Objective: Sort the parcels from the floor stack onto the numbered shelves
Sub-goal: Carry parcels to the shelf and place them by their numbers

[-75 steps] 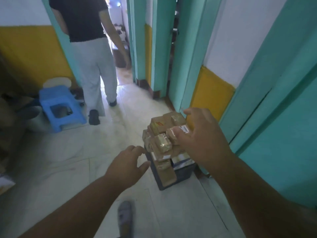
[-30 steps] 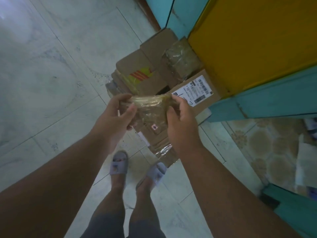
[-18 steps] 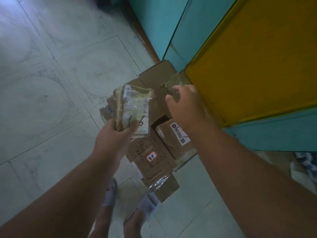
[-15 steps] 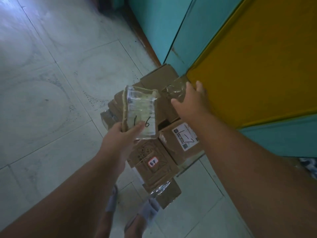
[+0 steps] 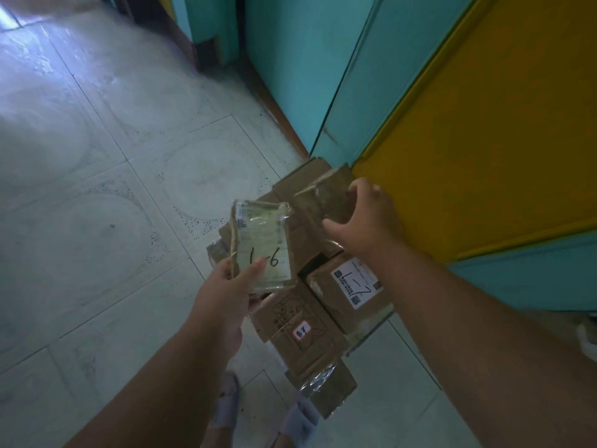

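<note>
A stack of brown cardboard parcels [image 5: 300,321] stands on the floor against the yellow and teal wall. My left hand [image 5: 227,286] grips a small tape-wrapped parcel [image 5: 263,245] marked 1-6, held upright above the stack with its label facing me. My right hand [image 5: 365,218] curls round a second tape-wrapped parcel [image 5: 326,202] at the far top of the stack and tilts it up on edge. Just below that hand lies a box [image 5: 350,289] whose white label reads 1-7.
The yellow wall panel [image 5: 484,140] and teal door frame [image 5: 310,76] close off the right side. Pale floor tiles [image 5: 113,189] spread to the left. My feet in grey slippers [image 5: 226,405] stand just in front of the stack. No shelves are in view.
My right hand has closed round the far wrapped parcel and tipped it up from the stack. My left hand keeps holding the 1-6 parcel in about the same place.
</note>
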`<move>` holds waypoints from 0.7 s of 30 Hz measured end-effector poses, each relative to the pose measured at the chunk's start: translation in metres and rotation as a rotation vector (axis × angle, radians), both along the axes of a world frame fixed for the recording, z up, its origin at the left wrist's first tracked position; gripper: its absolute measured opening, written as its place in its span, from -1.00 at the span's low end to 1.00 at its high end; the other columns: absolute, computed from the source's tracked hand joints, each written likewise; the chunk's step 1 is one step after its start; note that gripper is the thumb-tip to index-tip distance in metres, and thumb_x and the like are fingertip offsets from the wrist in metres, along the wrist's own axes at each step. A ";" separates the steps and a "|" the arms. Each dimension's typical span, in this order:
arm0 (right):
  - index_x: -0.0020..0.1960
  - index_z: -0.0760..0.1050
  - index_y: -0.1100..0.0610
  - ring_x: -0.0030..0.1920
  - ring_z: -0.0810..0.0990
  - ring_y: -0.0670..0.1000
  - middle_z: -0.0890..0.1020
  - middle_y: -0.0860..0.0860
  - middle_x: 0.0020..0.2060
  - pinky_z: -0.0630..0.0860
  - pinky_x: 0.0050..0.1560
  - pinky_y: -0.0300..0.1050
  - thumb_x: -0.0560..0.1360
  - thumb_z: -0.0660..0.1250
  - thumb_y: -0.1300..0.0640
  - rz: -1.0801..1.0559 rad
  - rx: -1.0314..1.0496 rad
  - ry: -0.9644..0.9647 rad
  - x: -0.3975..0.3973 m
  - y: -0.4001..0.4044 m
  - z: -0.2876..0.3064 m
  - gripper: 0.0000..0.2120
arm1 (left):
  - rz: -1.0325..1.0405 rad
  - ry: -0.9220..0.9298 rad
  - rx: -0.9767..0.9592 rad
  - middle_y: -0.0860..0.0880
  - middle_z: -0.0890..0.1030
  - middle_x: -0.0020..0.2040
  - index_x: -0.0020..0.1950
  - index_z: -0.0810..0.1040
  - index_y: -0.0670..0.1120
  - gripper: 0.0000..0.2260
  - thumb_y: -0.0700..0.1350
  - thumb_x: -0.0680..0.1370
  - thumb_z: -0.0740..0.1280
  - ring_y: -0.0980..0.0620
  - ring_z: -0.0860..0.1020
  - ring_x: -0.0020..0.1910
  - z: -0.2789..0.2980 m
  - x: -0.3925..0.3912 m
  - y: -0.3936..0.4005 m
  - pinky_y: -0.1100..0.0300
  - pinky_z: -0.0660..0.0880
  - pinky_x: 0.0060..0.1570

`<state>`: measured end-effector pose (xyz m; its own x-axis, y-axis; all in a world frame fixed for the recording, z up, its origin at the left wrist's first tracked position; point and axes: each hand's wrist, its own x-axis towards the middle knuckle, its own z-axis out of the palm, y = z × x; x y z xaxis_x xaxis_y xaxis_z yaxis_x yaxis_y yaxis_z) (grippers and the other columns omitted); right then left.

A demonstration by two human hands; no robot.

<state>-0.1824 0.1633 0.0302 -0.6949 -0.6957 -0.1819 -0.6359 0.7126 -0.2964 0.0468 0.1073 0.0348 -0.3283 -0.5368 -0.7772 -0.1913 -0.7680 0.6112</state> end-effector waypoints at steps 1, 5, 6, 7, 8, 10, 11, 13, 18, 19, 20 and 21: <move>0.28 0.31 0.00 0.10 0.47 0.06 0.47 0.06 0.17 0.57 0.04 0.06 0.33 0.51 -0.17 -0.030 -0.085 -0.072 0.004 0.005 0.015 -0.35 | -0.002 0.000 -0.012 -0.10 0.72 -0.03 0.13 0.56 -0.09 -0.85 -0.11 0.57 0.39 -0.09 0.68 -0.02 0.012 0.003 -0.002 0.09 0.55 -0.09; 0.27 0.34 -0.05 0.11 0.56 -0.03 0.55 -0.05 0.13 0.61 -0.01 -0.12 0.36 0.57 -0.03 -0.219 -0.437 -0.522 0.028 0.029 0.081 -0.40 | -0.021 -0.008 -0.101 -0.11 0.70 0.00 0.14 0.56 -0.09 -0.83 -0.09 0.58 0.39 -0.08 0.66 -0.02 0.069 0.016 -0.004 0.07 0.55 -0.07; 0.26 0.36 -0.04 0.10 0.60 0.00 0.58 -0.02 0.13 0.64 -0.02 -0.07 0.37 0.58 0.00 -0.268 -0.512 -0.632 0.035 0.038 0.100 -0.43 | -0.035 -0.009 -0.125 -0.11 0.70 0.00 0.14 0.56 -0.09 -0.83 -0.08 0.58 0.39 -0.08 0.66 -0.01 0.086 0.019 -0.002 0.04 0.57 -0.02; 0.26 0.38 -0.01 0.08 0.64 0.06 0.60 0.04 0.12 0.67 -0.05 -0.02 0.38 0.58 0.06 -0.307 -0.583 -0.728 0.042 0.047 0.120 -0.46 | -0.053 -0.008 -0.147 -0.11 0.70 0.00 0.13 0.57 -0.10 -0.83 -0.08 0.58 0.40 -0.08 0.66 -0.01 0.104 0.023 0.001 0.01 0.59 0.03; 0.26 0.40 0.02 0.05 0.67 0.12 0.63 0.11 0.11 0.67 -0.09 -0.01 0.40 0.56 0.13 -0.332 -0.648 -0.813 0.049 0.056 0.140 -0.49 | -0.063 -0.006 -0.162 -0.11 0.70 -0.01 0.12 0.58 -0.10 -0.83 -0.07 0.57 0.40 -0.09 0.67 -0.01 0.121 0.028 0.005 0.00 0.59 0.06; 0.25 0.41 0.08 -0.01 0.70 0.18 0.66 0.18 0.05 0.66 -0.16 0.00 0.42 0.51 0.24 -0.337 -0.734 -0.909 0.061 0.076 0.179 -0.53 | -0.081 0.005 -0.182 -0.12 0.71 0.00 0.09 0.59 -0.08 -0.85 -0.07 0.57 0.41 -0.09 0.67 -0.01 0.154 0.040 0.014 0.01 0.58 0.04; 0.25 0.41 0.11 -0.02 0.70 0.20 0.67 0.20 0.04 0.66 -0.17 0.03 0.42 0.49 0.26 -0.328 -0.763 -0.951 0.065 0.087 0.196 -0.54 | -0.087 0.016 -0.191 -0.12 0.71 0.00 0.08 0.59 -0.07 -0.87 -0.08 0.57 0.41 -0.10 0.66 -0.02 0.170 0.045 0.019 0.02 0.57 0.02; 0.27 0.40 0.18 -0.02 0.70 0.23 0.68 0.24 0.06 0.66 -0.15 0.10 0.40 0.51 0.25 -0.332 -0.833 -1.077 0.071 0.108 0.226 -0.50 | -0.082 0.039 -0.216 -0.12 0.71 0.00 0.08 0.59 -0.07 -0.88 -0.07 0.57 0.41 -0.12 0.66 -0.01 0.195 0.055 0.029 0.01 0.56 0.03; 0.42 0.36 0.31 0.24 0.56 0.28 0.58 0.27 0.24 0.52 0.22 0.19 0.62 0.19 0.06 -0.489 -0.988 -1.428 0.090 0.146 0.279 -0.54 | -0.121 0.136 -0.226 -0.13 0.73 0.02 0.14 0.60 -0.09 -0.83 -0.07 0.58 0.39 -0.13 0.68 0.00 0.238 0.064 0.049 -0.03 0.57 0.05; 0.36 0.41 0.33 0.15 0.62 0.23 0.63 0.25 0.14 0.58 0.11 0.12 0.66 0.09 0.10 -0.491 -1.017 -1.455 0.093 0.150 0.288 -0.61 | -0.152 0.151 -0.240 -0.12 0.73 0.01 0.14 0.61 -0.10 -0.82 -0.07 0.58 0.39 -0.11 0.68 -0.02 0.244 0.063 0.050 0.01 0.56 0.00; 0.25 0.47 0.32 0.01 0.68 0.17 0.67 0.22 0.00 0.63 -0.04 0.03 0.68 0.02 0.13 -0.480 -1.044 -1.483 0.095 0.152 0.294 -0.64 | -0.186 0.162 -0.262 -0.11 0.74 -0.01 0.14 0.61 -0.10 -0.82 -0.07 0.58 0.39 -0.09 0.68 -0.03 0.250 0.062 0.048 0.03 0.54 -0.03; 0.14 0.50 0.27 -0.13 0.70 0.11 0.67 0.18 -0.11 0.64 -0.18 -0.04 0.68 0.00 0.15 -0.479 -1.068 -1.491 0.096 0.151 0.301 -0.67 | -0.218 0.167 -0.284 -0.11 0.74 -0.02 0.12 0.62 -0.11 -0.82 -0.06 0.58 0.39 -0.10 0.68 -0.04 0.256 0.061 0.046 0.02 0.55 -0.03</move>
<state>-0.0860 0.3141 0.3314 -0.5411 -0.7306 -0.4164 0.6892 -0.1016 -0.7174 0.1077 0.1530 0.2904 -0.5676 -0.6268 -0.5339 -0.2109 -0.5161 0.8301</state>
